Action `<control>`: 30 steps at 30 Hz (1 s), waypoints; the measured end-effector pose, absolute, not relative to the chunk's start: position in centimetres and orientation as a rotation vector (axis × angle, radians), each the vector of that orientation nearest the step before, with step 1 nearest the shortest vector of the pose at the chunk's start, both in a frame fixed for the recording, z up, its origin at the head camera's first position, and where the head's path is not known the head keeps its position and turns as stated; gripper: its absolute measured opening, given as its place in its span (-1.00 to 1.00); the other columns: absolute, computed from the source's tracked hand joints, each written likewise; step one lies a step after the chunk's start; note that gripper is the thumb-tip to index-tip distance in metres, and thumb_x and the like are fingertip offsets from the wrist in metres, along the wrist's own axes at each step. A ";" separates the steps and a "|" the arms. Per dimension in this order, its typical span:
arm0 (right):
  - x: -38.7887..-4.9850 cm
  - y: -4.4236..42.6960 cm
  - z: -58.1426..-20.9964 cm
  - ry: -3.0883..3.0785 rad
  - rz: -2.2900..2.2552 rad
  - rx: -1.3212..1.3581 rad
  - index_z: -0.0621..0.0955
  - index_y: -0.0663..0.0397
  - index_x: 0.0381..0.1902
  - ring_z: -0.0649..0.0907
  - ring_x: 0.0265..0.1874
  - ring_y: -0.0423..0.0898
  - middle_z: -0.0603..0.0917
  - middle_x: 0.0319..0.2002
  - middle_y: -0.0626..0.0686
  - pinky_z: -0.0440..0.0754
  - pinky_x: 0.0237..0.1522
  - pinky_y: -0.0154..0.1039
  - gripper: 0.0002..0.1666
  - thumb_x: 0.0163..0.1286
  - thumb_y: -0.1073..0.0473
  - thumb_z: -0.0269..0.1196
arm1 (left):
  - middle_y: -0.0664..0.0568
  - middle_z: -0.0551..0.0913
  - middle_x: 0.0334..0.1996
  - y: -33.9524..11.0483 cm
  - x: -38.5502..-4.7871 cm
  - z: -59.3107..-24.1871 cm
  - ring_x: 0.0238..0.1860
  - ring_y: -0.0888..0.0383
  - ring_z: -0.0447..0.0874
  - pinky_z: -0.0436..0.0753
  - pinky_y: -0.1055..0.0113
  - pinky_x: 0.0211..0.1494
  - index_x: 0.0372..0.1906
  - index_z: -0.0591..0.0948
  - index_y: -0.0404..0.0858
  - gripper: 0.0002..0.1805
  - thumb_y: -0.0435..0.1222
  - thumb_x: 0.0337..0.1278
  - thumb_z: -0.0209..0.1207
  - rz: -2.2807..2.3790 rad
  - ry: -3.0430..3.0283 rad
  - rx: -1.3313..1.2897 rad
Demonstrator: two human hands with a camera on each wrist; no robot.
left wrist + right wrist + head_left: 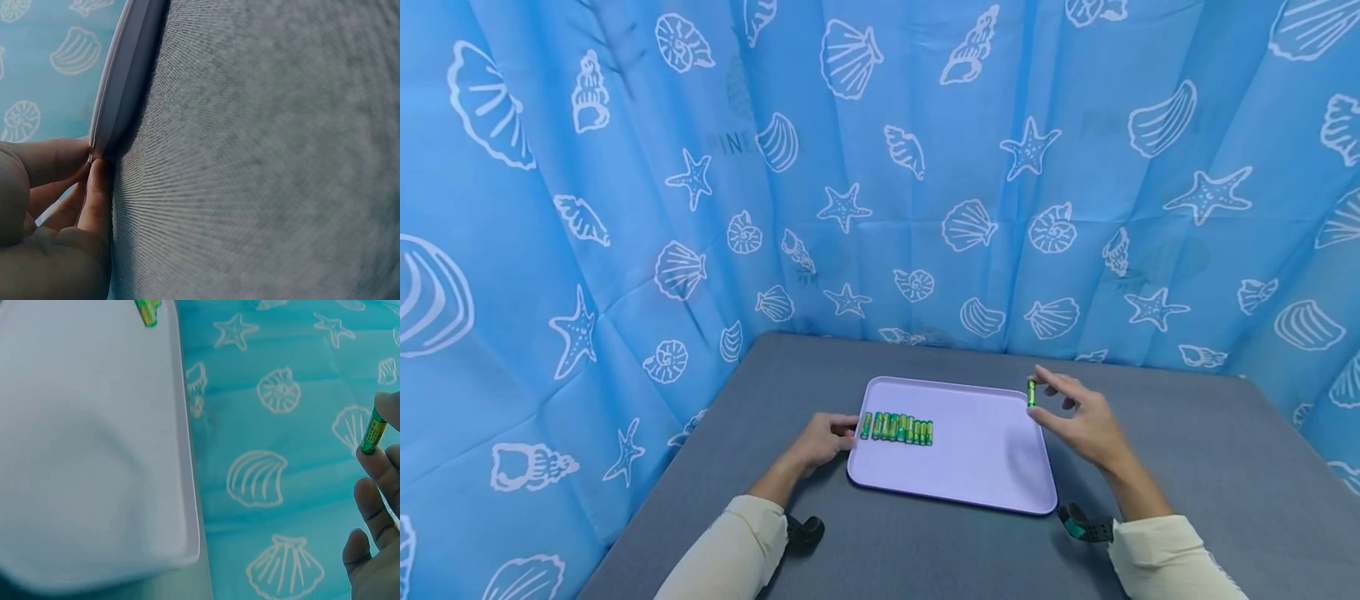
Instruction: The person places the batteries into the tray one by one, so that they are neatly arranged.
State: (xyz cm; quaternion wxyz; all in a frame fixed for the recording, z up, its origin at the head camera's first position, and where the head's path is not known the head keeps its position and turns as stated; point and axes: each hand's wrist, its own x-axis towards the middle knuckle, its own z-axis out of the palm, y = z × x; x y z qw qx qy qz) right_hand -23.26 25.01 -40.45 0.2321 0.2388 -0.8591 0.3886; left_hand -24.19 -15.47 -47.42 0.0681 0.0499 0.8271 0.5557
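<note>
A pale lilac tray (977,467) lies on the grey table. My left hand (822,440) pinches the tray's left rim between thumb and fingers; the left wrist view shows this grip at the tray edge (119,87). Above the tray's right rim, my right hand (1092,425) holds one small green battery (1032,393) by its two ends between thumb and fingertip. The right wrist view shows the same battery (374,432), its other fingers spread apart. Several green batteries (901,428) stand side by side in a row on the left part of the tray, some longer than others.
The grey table (820,533) extends round the tray on all sides. A blue curtain (880,275) with white shell and starfish prints hangs behind and to the left. A dark strap (805,533) is on the left wrist, another strap (1082,525) on the right.
</note>
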 end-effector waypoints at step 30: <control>-24.7 16.5 -44.0 -2.442 1.370 0.728 0.45 0.25 0.30 0.53 -0.04 0.13 0.61 0.06 0.13 0.41 -0.14 0.13 -0.27 0.17 0.24 0.41 | -0.05 0.61 -0.28 -15.4 -24.0 -47.3 -0.23 0.09 0.52 0.53 0.31 -0.22 0.15 0.56 -0.45 -0.57 -0.56 0.12 0.21 1.659 2.504 0.149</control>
